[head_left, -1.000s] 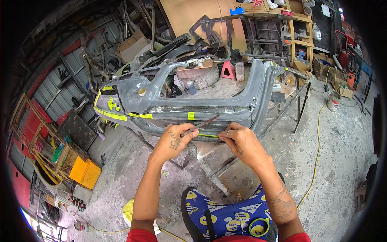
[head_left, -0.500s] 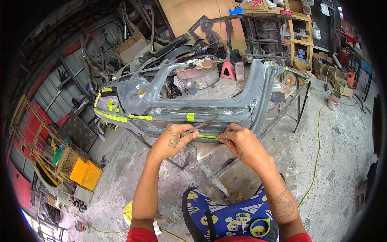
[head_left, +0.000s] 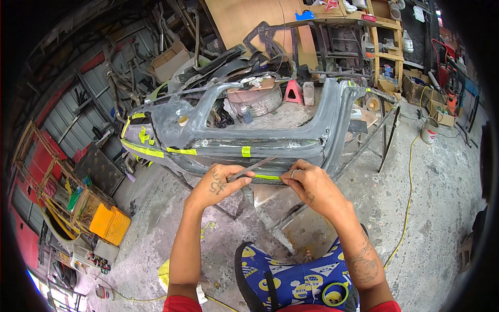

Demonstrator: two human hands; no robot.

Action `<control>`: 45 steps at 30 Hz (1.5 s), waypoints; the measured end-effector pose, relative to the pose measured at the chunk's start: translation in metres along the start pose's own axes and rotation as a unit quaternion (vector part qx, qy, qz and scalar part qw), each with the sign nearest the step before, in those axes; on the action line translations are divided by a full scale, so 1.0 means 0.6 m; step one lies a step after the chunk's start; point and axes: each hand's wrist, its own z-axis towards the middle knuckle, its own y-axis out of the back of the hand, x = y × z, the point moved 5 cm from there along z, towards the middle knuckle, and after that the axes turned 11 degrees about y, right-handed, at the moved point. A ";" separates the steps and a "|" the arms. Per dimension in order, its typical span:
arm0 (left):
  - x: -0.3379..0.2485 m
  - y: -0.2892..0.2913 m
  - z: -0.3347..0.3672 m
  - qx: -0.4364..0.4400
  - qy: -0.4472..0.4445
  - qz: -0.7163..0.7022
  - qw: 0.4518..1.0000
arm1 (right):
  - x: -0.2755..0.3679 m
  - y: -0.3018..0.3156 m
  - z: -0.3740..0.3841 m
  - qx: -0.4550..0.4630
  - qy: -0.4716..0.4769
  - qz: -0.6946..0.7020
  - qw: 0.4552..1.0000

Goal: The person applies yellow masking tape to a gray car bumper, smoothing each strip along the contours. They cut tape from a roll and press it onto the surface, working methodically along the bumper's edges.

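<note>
A large grey car body panel [head_left: 306,130], patched in places with yellow-green tape, lies in front of me on a metal stand. My left hand [head_left: 217,183] is closed on a thin, blade-like strip [head_left: 252,168], which slants up to the right across the panel's near edge. Between my hands a narrow length of yellow-green tape [head_left: 267,177] runs along that edge. My right hand [head_left: 313,186], with a ring on one finger, pinches the tape's right end. Whether my left fingers also touch the tape's left end, I cannot tell.
A yellow-green ring [head_left: 335,294], like a tape roll, rests on my blue patterned lap. A small cup [head_left: 182,120] stands on the panel. Around it are a red stand [head_left: 293,91], a yellow container [head_left: 110,224], a paint can [head_left: 429,130] and a yellow cable [head_left: 410,192] along the floor.
My left hand has shifted a little left and down, drawing the blade-like strip with it. More of the tape shows between my hands. My right hand has stayed in place.
</note>
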 end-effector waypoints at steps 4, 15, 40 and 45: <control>-0.001 0.001 -0.007 0.012 0.058 0.016 0.998 | -0.003 -0.001 -0.001 -0.006 0.010 0.000 1.000; -0.009 -0.019 -0.020 -0.053 0.029 -0.012 0.998 | 0.006 0.004 -0.003 0.003 -0.002 0.012 1.000; 0.012 -0.048 -0.007 -0.106 0.110 -0.094 0.984 | -0.007 -0.004 -0.009 -0.076 -0.033 0.032 0.996; 0.008 -0.048 -0.008 -0.127 0.088 -0.068 0.986 | -0.004 0.000 -0.009 -0.083 -0.025 0.035 0.996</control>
